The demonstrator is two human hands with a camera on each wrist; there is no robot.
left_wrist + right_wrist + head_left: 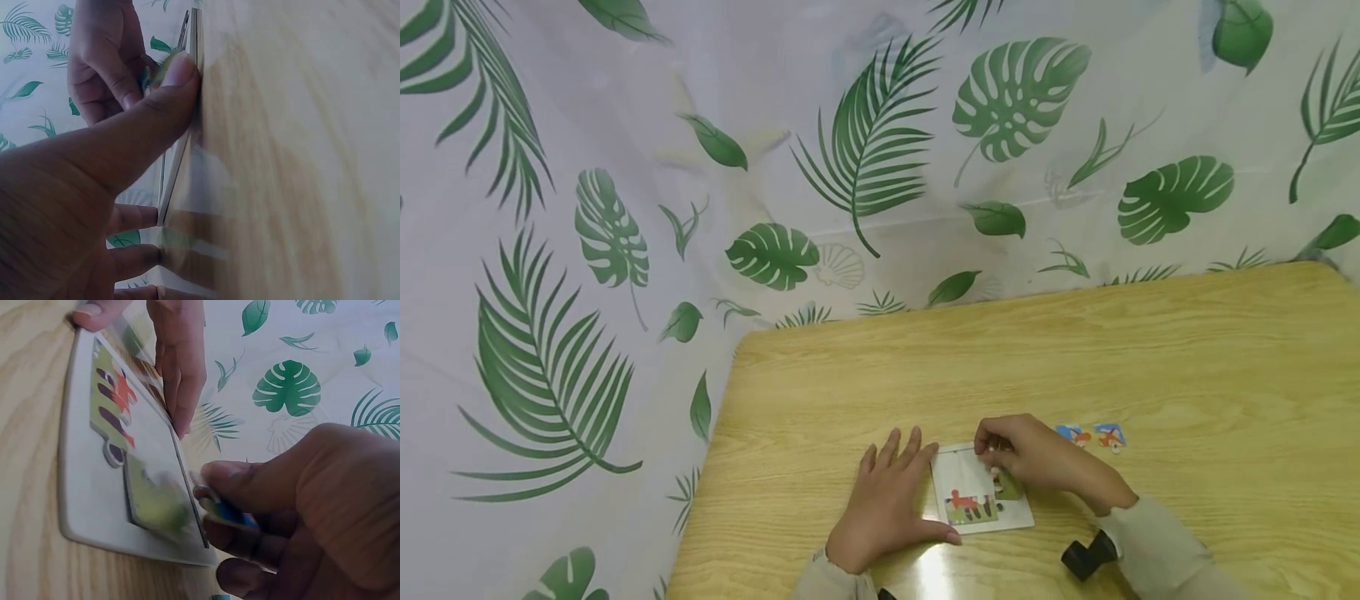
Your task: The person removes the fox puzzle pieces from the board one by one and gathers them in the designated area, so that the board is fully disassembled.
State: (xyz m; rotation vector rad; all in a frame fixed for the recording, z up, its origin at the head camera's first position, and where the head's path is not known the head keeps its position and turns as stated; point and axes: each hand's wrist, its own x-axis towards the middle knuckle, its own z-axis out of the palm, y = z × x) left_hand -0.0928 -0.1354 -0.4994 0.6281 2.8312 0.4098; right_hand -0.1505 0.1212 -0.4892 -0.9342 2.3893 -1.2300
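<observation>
A small white puzzle tray (1017, 518) lies on the table. Joined pieces with a red figure and dark stripes (973, 509) fill its near left part, and a green piece (150, 503) sits beside them. My left hand (886, 502) spreads along the tray's left side, thumb at the near corner and straight fingers touching the edge. Above the tray's far right part, my right hand (1037, 454) pinches a puzzle piece (226, 511) with some blue on it between thumb and fingers. Most of that piece is hidden by the fingers.
Two loose blue and orange puzzle pieces, the nearer one (1073, 434) and the farther one (1109, 436), lie right of the right hand. A leaf-patterned curtain (910, 192) hangs behind the wooden table (820, 375). A black wrist device (1088, 557) sits by the right sleeve.
</observation>
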